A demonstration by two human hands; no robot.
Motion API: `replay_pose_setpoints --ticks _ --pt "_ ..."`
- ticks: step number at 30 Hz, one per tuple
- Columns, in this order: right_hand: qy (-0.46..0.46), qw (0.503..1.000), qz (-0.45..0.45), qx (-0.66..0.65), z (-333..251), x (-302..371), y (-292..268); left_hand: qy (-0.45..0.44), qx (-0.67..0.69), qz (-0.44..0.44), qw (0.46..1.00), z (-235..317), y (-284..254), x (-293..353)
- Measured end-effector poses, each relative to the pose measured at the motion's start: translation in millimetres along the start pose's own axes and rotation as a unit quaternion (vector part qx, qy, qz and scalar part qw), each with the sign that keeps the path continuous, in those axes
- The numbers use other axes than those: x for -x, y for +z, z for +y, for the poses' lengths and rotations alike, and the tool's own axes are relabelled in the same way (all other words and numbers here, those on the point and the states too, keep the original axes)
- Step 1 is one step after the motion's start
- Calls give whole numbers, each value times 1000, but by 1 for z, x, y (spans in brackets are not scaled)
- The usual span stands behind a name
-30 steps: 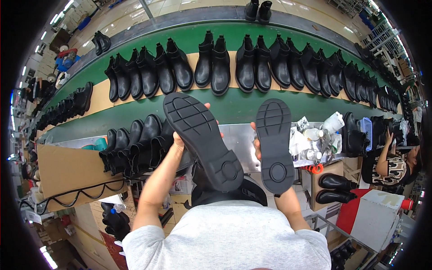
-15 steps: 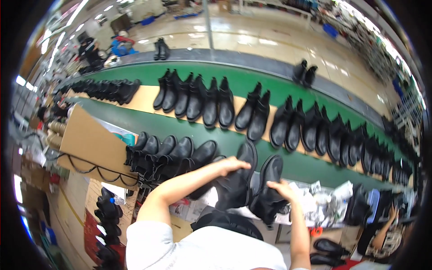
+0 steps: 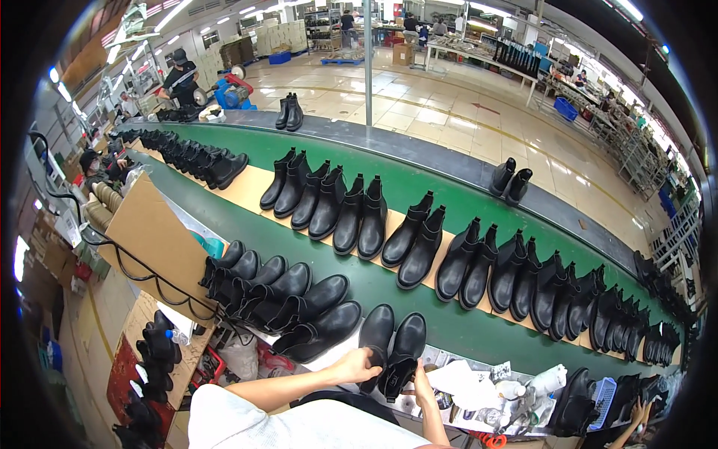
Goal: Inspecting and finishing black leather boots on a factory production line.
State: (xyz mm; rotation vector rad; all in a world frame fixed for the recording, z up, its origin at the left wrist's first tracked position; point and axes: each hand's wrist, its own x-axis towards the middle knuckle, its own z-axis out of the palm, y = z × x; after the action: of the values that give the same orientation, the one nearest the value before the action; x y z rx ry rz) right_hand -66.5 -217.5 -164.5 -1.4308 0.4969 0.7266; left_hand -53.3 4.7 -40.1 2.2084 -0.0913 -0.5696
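Observation:
A pair of black ankle boots stands at the near edge of the bench, toes pointing away from me. My left hand has its fingers closed at the shaft of the left boot. My right hand grips the opening of the right boot from its outer side. Both boots are side by side, with the right one's inside partly showing. Left of them, several black boots lie tilted in a row along the near edge.
Beyond runs a green conveyor belt with boot pairs lined up on tan boards. Two pairs stand on the far ledge. White crumpled paper and a blue basket lie right. Another person's hand works at far right; a cardboard panel rises left.
Both boots, tilted in my hands before, now stand lower and closer together at the bench's near edge. My hands have come down with them. The view has tipped up, showing more of the hall.

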Motion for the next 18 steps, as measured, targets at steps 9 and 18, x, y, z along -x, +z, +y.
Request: replay_pose_setpoints --ticks 9,18 --pt "17 993 -10 -116 -25 28 20 -59 -241 -138 959 40 24 -15" --pt "-18 985 -44 -165 -15 30 9 108 -336 48 934 6 24 -39"
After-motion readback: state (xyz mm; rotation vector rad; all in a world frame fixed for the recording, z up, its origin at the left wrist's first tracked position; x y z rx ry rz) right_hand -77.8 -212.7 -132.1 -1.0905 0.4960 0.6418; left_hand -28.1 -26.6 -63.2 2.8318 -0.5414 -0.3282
